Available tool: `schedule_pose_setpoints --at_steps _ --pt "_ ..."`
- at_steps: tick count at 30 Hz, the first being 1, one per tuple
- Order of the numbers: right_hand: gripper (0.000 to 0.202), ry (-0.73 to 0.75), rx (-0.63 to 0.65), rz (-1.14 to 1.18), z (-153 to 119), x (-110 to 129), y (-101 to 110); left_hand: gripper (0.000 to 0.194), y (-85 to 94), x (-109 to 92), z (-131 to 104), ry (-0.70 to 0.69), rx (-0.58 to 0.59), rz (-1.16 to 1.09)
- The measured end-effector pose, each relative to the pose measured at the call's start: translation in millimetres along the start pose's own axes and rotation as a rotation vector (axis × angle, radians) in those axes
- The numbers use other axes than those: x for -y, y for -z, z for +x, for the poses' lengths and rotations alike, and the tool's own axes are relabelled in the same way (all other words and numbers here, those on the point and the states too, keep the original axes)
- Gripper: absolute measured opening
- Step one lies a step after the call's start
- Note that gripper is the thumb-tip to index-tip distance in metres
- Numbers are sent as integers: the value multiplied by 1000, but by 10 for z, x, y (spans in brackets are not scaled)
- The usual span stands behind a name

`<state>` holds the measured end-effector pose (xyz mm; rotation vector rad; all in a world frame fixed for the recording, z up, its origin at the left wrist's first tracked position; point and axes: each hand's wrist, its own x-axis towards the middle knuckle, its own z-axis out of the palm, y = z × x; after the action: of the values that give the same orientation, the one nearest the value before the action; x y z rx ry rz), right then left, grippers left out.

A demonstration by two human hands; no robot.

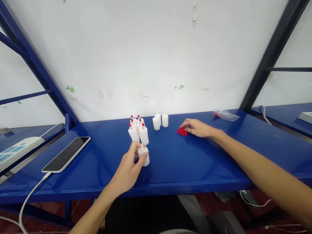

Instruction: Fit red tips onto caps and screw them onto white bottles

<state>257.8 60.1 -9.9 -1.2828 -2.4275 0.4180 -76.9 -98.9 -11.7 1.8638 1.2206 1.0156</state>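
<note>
My left hand [131, 165] is closed round a white bottle [144, 158] with a bare nozzle, held upright near the front edge of the blue table [184, 169]. My right hand [194, 127] reaches over a small pile of red caps [182, 132], its fingertips at the pile's upper right; whether a cap is pinched there is too small to tell. Behind my left hand stand several white bottles [144, 135] with red caps on their tips. Farther back, between the capped group and the pile, are a few white bottles [165, 120] without red caps.
A phone [66, 154] on a white cable lies at the left. Near the wall at the back right rests a clear plastic bag [227, 115] with something red inside. Power strips [14, 153] sit on the side surfaces. Blue and dark frame posts flank the table.
</note>
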Motion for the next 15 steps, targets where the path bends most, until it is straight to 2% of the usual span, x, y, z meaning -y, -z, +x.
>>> schedule_pose_setpoints --at_steps 5,15 --pt "44 -10 -8 4 -7 28 -5 24 110 133 -30 6 -53 -78" --pt "44 -2 -31 0 73 -108 -97 24 103 173 -15 -17 -29 -122"
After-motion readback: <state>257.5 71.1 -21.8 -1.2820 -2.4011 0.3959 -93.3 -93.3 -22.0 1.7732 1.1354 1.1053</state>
